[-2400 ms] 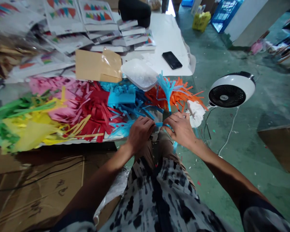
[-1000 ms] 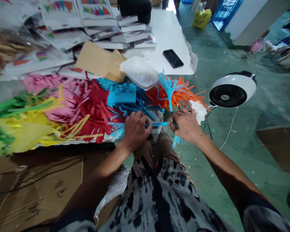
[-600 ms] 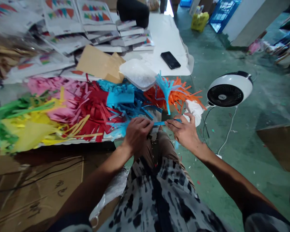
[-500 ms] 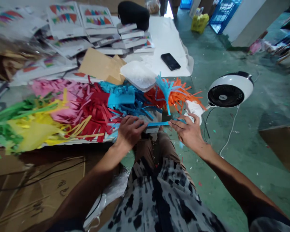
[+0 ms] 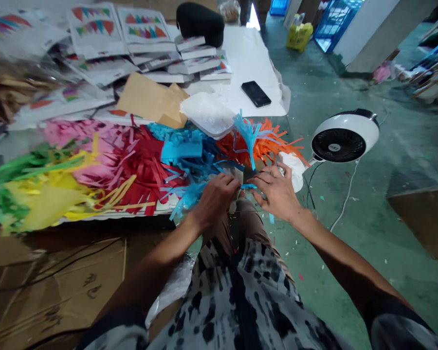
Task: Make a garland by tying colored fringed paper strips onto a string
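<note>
My left hand (image 5: 215,199) and my right hand (image 5: 277,192) are close together at the table's near edge, both pinching a short blue paper strip (image 5: 247,186) between them. A light blue fringed bundle (image 5: 186,194) fans out under my left hand. Just behind lies the pile of blue paper fringe (image 5: 190,150), with an upright blue tassel (image 5: 246,133) in front of the orange fringe (image 5: 273,143). My knees are below the hands.
Red (image 5: 146,165), pink (image 5: 80,136), yellow (image 5: 51,194) and green (image 5: 7,170) fringe cover the table's left. Behind: a clear plastic tray (image 5: 208,114), brown envelopes (image 5: 149,99), printed packets (image 5: 95,29), a phone (image 5: 256,93). A white fan (image 5: 345,138) stands on the floor at right; cardboard (image 5: 58,282) below left.
The hands had drawn the blue strip out between them; now they have come back together, with only a short piece showing. The view shifted slightly.
</note>
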`<state>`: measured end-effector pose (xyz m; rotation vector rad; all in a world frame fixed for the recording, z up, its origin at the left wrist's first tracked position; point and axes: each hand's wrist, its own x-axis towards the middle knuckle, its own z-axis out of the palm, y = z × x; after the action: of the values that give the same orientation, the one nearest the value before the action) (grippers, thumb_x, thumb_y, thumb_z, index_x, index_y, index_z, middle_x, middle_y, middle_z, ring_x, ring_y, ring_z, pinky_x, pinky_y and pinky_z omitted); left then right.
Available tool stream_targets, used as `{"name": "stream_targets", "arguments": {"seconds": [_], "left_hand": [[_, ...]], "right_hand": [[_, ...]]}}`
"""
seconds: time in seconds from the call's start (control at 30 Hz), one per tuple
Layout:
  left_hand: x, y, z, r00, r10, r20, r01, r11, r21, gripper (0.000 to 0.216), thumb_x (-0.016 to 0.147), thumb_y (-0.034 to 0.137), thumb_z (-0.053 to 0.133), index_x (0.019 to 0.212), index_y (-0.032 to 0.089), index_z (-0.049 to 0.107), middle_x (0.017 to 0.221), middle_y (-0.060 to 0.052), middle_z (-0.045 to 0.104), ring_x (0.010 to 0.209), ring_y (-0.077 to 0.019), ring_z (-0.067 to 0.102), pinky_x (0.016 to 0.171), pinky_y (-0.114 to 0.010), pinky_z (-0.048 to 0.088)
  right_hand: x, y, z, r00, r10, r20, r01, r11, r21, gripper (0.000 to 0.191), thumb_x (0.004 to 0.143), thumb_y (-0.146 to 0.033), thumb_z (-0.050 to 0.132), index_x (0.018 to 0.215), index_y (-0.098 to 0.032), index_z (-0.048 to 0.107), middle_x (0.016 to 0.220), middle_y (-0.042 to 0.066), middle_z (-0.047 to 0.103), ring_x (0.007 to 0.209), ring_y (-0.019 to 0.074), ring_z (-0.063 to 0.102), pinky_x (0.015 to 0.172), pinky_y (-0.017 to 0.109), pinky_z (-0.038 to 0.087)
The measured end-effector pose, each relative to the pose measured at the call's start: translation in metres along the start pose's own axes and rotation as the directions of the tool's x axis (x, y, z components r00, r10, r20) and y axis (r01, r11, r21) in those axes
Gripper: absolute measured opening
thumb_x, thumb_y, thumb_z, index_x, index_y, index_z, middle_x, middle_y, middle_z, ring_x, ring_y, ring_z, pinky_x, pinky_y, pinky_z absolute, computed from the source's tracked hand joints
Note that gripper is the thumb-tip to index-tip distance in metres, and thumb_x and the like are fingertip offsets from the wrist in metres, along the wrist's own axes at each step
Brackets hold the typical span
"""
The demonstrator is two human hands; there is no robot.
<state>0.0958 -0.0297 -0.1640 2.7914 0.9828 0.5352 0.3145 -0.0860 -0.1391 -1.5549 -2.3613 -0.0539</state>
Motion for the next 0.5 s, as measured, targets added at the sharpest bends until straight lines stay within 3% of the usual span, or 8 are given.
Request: {"name": "stream_targets", "arguments": {"seconds": [0.23, 0.5], "left_hand": [[-0.003, -0.005, -0.002, 0.999, -0.050, -0.021, 0.049, 0.999, -0.014, 0.017, 0.104, 0.027, 0.054, 0.097, 0.018, 0.066, 0.097, -0.009, 0.068, 0.094, -0.0253, 0.059, 0.082, -0.038, 0.046], [-0.010, -0.016, -0.008, 0.986, -0.164, -0.042, 0.165, 0.986, 0.015, 0.022, 0.102, 0.038, 0.058, 0.096, 0.019, 0.068, 0.099, -0.010, 0.070, 0.097, -0.0287, 0.060, 0.079, -0.040, 0.041]], "right_hand": [[0.008, -0.002, 0.013, 0.999, 0.047, 0.010, -0.047, 0.998, 0.045, 0.025, 0.105, -0.034, 0.051, 0.103, -0.025, 0.074, 0.100, 0.005, 0.076, 0.110, 0.0275, 0.056, 0.105, 0.048, 0.024], [0.006, 0.001, 0.017, 0.970, 0.244, -0.017, -0.231, 0.934, 0.271, 0.015, 0.097, -0.032, 0.063, 0.086, -0.025, 0.069, 0.092, 0.004, 0.075, 0.103, 0.0277, 0.061, 0.089, 0.042, 0.032]]}}
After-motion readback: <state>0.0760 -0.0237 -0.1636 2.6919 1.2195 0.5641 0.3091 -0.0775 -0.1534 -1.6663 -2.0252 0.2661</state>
